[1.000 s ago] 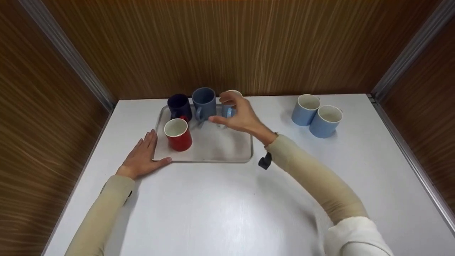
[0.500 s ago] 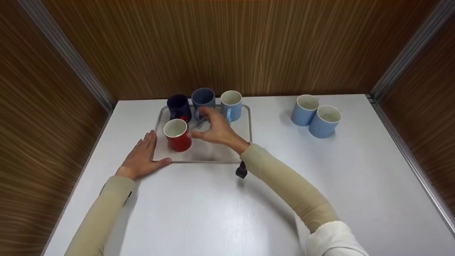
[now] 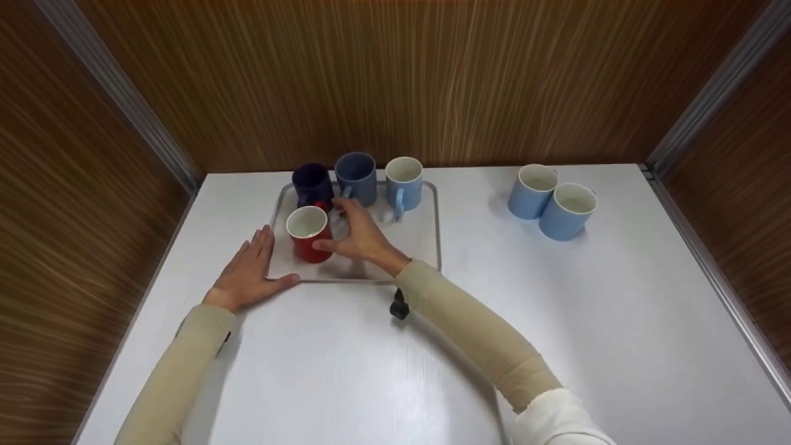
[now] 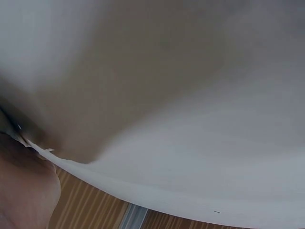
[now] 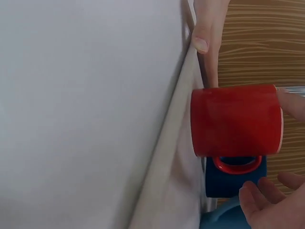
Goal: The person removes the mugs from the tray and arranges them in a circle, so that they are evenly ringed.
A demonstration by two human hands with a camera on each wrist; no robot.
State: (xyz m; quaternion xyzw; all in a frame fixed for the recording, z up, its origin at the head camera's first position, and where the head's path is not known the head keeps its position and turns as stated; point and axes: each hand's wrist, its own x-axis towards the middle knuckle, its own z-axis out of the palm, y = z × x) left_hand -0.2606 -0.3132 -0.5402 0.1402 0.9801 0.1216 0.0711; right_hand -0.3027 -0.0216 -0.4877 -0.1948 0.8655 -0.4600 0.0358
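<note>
My right hand is at the red mug, thumb by its near side and fingers spread toward its red handle. In the right wrist view, the fingertips stand apart from the handle. The thumb overlaps the mug's rim there; whether it touches cannot be told. The red mug stands upright on the pale tray. My left hand lies flat at the tray's near left corner, thumb along the front edge. Behind the red mug are a dark blue mug and a grey-blue mug.
A light blue mug stands at the tray's back right. Two more light blue mugs, a rear one and a front one, stand close together on the white table. A wood-grain wall closes the back.
My right hand has left the light blue mug at the tray's back right and moved left and nearer to the red mug. The left hand stays in place; the mugs have not moved.
</note>
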